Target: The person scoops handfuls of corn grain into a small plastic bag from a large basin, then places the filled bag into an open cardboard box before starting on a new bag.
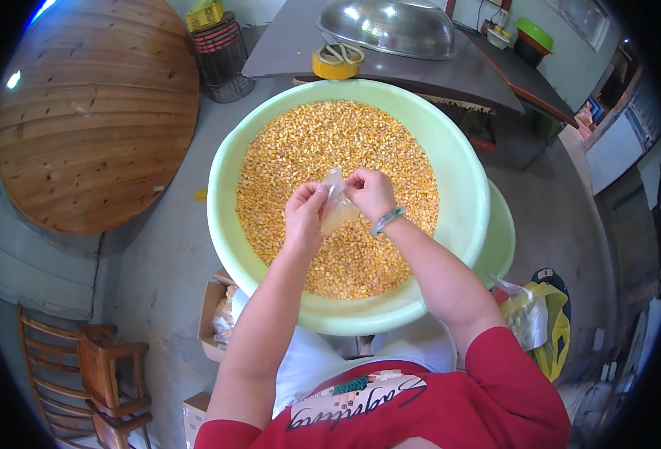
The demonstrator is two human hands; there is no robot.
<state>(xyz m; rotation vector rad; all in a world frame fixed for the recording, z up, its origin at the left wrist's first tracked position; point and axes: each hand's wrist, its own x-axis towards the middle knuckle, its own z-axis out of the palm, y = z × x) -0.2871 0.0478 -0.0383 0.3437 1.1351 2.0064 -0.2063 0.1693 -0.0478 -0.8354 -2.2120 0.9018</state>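
Between my hands, above the corn, is a small clear plastic bag point(338, 208). My left hand point(305, 212) pinches its left side, thumb against fingers. My right hand point(371, 193) has its fingers closed at the bag's upper right edge, and a greenish bangle circles that wrist. Whether the bag holds anything I cannot tell. Beneath both hands, loose yellow corn kernels point(330, 135) fill much of a large pale green basin point(461, 224).
A grey table point(285, 45) beyond the basin carries a roll of yellow tape point(336, 69), scissors and an upturned metal colander point(390, 26). A round wooden tabletop point(95, 112) leans at left above wooden chairs point(113, 367). Boxes and plastic bags point(547, 322) flank my legs.
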